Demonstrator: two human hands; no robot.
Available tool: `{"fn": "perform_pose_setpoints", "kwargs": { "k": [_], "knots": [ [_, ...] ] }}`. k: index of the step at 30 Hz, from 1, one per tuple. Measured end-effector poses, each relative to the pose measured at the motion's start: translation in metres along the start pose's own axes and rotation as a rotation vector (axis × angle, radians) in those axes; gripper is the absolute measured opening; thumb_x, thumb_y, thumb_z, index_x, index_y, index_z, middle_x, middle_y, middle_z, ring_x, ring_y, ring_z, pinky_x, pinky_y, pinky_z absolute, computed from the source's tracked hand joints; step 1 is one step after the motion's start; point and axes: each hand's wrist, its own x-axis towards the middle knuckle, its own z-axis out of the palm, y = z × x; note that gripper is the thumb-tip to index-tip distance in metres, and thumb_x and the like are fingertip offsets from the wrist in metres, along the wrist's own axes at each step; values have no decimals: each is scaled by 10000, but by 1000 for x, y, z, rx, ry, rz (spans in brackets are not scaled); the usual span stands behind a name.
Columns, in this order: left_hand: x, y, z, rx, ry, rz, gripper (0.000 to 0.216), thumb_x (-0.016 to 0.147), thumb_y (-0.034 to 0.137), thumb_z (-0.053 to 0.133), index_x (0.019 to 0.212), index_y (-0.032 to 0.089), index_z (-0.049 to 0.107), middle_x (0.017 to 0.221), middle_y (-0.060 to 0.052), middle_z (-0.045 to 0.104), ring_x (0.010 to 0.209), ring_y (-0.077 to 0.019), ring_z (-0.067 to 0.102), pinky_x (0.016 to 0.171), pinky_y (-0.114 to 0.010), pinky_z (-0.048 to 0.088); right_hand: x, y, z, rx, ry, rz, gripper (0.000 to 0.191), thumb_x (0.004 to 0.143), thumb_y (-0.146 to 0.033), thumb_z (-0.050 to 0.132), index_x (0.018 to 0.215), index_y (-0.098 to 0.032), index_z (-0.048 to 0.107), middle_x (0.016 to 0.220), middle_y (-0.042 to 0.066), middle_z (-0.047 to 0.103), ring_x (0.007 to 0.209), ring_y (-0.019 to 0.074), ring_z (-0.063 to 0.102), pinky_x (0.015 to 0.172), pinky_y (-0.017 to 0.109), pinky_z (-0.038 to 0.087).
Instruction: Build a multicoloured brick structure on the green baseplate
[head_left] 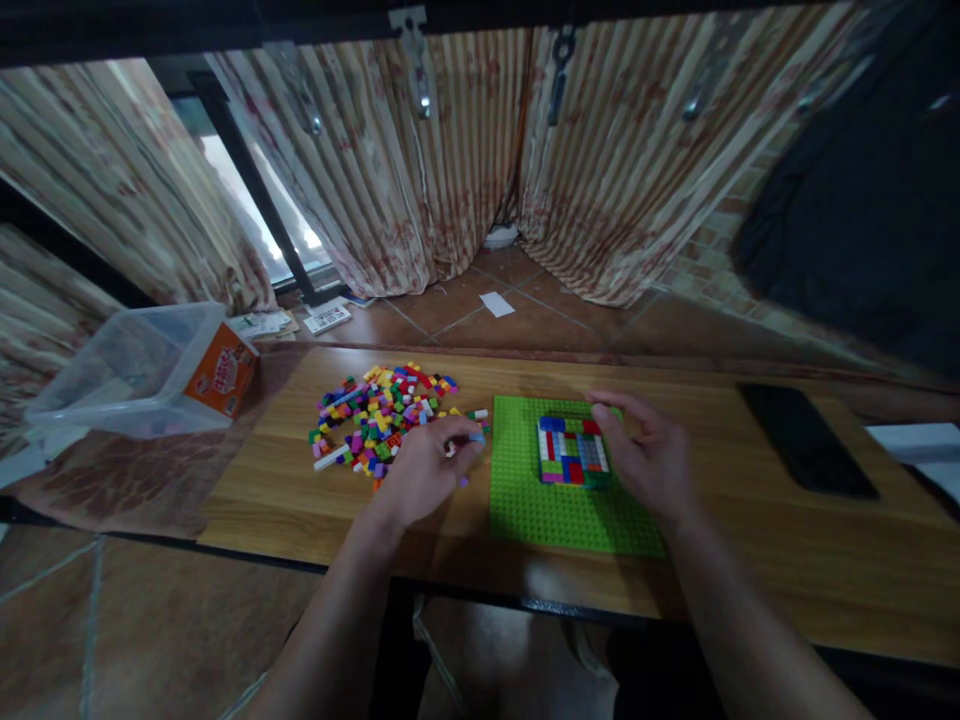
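Observation:
A green baseplate [555,505] lies on the wooden table [750,540] with a small block of coloured bricks [571,452] built on its upper middle. My right hand [645,455] curls over the right edge of that block, fingers bent and touching it. To the left spreads a pile of loose coloured bricks [379,412]. At the pile's right edge my left hand [427,470] is closed in a pinch on a small light-blue brick [475,438].
A clear plastic tub [142,370] with an orange label lies tipped on the floor at the left. A black phone [806,438] rests on the table at the right. Striped curtains [450,150] hang behind, and papers lie on the tiled floor.

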Motion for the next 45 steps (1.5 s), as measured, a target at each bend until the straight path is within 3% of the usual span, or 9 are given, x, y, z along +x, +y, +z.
{"fn": "perform_pose_setpoints", "kwargs": {
  "k": [6,10,14,21,28,38,45],
  "knots": [
    [8,3,25,-310,-113,-50,185,873,272,554,935,160,688,842,-22,674,766,-145,596,711,-257,476,-24,-34,15,-14,-298,-197,254,879,-302,583,1121,-285,660,1024,43,698,982,221,621,864,400,487],
    [8,10,30,-486,-181,-38,215,845,297,608,976,139,674,897,-41,660,818,-151,595,760,-272,478,-33,-41,19,-27,-377,-259,250,887,-289,594,1131,-272,645,1021,45,701,966,219,613,855,398,476],
    [7,15,30,-627,-190,-114,308,801,351,669,1025,143,638,912,-44,644,783,-140,592,708,-262,476,-34,-40,21,-31,-414,-254,210,902,-306,584,1101,-273,645,989,39,705,936,216,613,859,406,463],
    [8,16,35,-632,-223,-142,331,809,374,657,1054,154,624,841,-22,639,701,-122,574,653,-257,458,-30,-35,16,-38,-404,-199,156,910,-334,557,1002,-282,672,918,35,687,907,218,614,821,396,481],
    [9,10,36,-498,-162,-150,288,832,319,603,1047,128,627,801,-14,610,706,-136,563,656,-265,457,-15,6,-7,-138,-169,-27,161,843,-376,615,926,-281,715,1013,54,636,976,242,595,870,432,483],
    [9,6,35,-401,-164,-119,241,844,323,581,994,149,655,801,-3,596,697,-122,529,643,-249,431,-14,13,6,-193,-199,-26,149,806,-376,655,890,-284,736,1112,72,596,1058,276,556,928,499,453],
    [9,4,33,-385,-168,-127,262,831,322,585,1012,141,641,834,-12,604,732,-129,537,680,-255,435,-11,26,-11,-175,-169,21,182,793,-414,660,871,-264,727,1112,70,605,1065,264,568,945,472,446]
  ]
}}
